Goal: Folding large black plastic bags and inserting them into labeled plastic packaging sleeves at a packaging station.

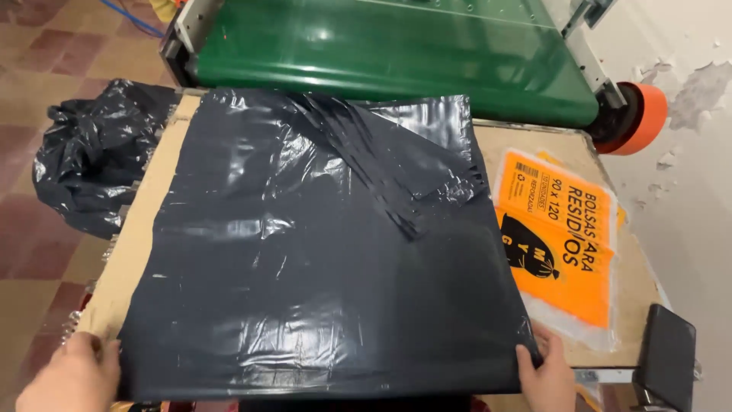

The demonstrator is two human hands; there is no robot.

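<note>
Holding the near edge of the black plastic bag (pixel 305 259), we pinch one corner in each hand: the left hand (pixel 72 374) grips the near-left corner, the right hand (pixel 545 374) grips the near-right one. The bag lies flat on the tabletop (pixel 137 236), stretching away from us toward the green conveyor belt (pixel 396 53). An orange packet of bags (pixel 564 244) sits just beside its right edge.

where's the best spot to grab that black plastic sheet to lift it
Take the black plastic sheet by its two near corners, coming in from the near edge, where the left hand and right hand already rest. It lies flat and limp on the cardboard-topped table, so a pinch at both corners should keep it spread.
</note>
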